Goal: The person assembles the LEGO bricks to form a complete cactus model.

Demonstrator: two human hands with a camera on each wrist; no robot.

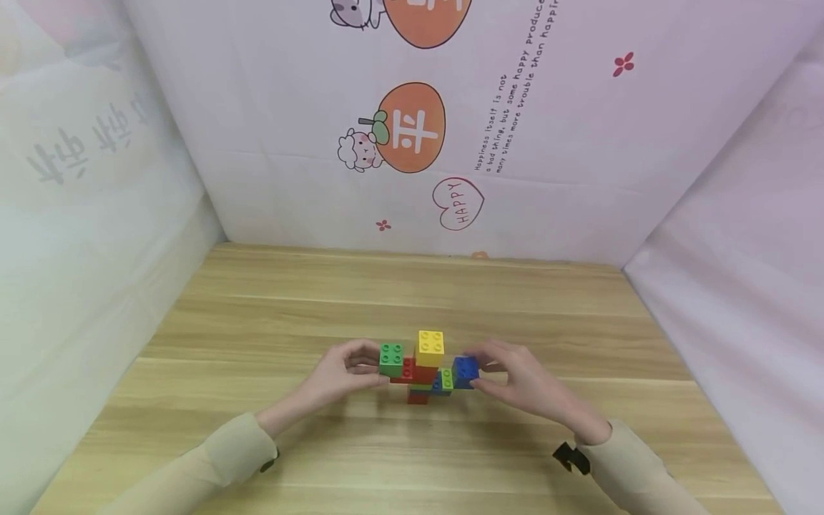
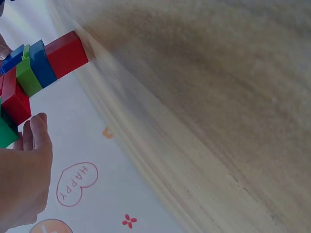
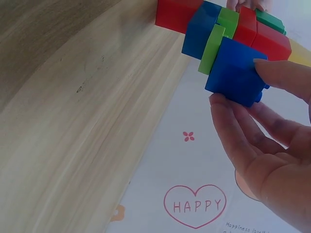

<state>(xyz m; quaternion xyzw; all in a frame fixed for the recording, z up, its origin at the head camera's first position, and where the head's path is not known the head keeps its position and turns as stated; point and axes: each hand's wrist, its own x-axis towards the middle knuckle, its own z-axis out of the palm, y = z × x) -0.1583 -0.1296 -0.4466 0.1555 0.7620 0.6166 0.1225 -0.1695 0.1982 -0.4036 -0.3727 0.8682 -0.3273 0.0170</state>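
A small tower of toy building blocks stands upright on the table, with a red block (image 1: 418, 398) at its foot and a yellow block (image 1: 430, 349) on top. A green block (image 1: 390, 360) sits on a red arm (image 3: 247, 26) at its left. My left hand (image 1: 347, 370) pinches this green block, its thumb in front and fingers behind. At the tower's right side is a blue block (image 1: 466, 372), against a thin light green piece (image 3: 212, 50). My right hand (image 1: 515, 375) holds this blue block between thumb and fingers. In the left wrist view, the green block (image 2: 7, 130) is partly cut off.
The wooden table (image 1: 290, 300) spreads around the tower. White printed cloth (image 1: 309, 143) rises behind it, and more cloth walls stand on the left (image 1: 96, 214) and right (image 1: 727, 286). A black strap end (image 1: 571, 458) hangs at the right wrist.
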